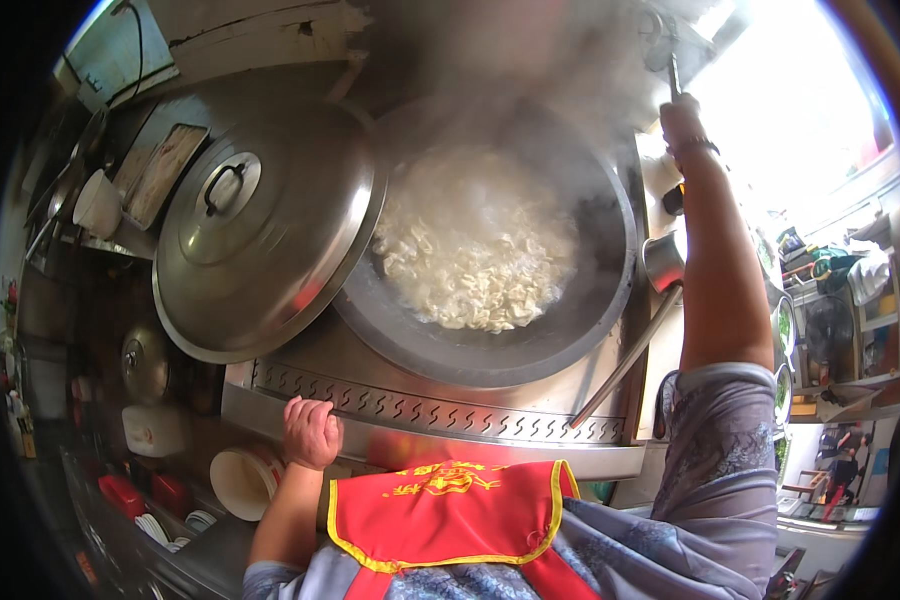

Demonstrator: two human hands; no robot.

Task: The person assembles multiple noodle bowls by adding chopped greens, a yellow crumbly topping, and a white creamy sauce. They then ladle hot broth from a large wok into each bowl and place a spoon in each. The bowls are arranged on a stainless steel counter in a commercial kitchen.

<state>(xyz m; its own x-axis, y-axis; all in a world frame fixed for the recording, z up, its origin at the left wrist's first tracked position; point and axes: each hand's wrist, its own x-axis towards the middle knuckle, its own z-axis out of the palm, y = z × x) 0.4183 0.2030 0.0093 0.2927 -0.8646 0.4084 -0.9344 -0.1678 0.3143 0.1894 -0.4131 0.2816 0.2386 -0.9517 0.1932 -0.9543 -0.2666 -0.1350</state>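
Left hand fingers curled on stove edge, right hand gripping raised handle, steaming wok

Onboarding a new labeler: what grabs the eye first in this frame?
The big steaming wok at centre, full of pale dumpling-like pieces in cloudy water, dominates. Left of it, a large steel lid leans over the wok's rim. The right hand reaches up to a metal fitting at top right, while the left hand rests closed on the stove's front edge, above a red apron.
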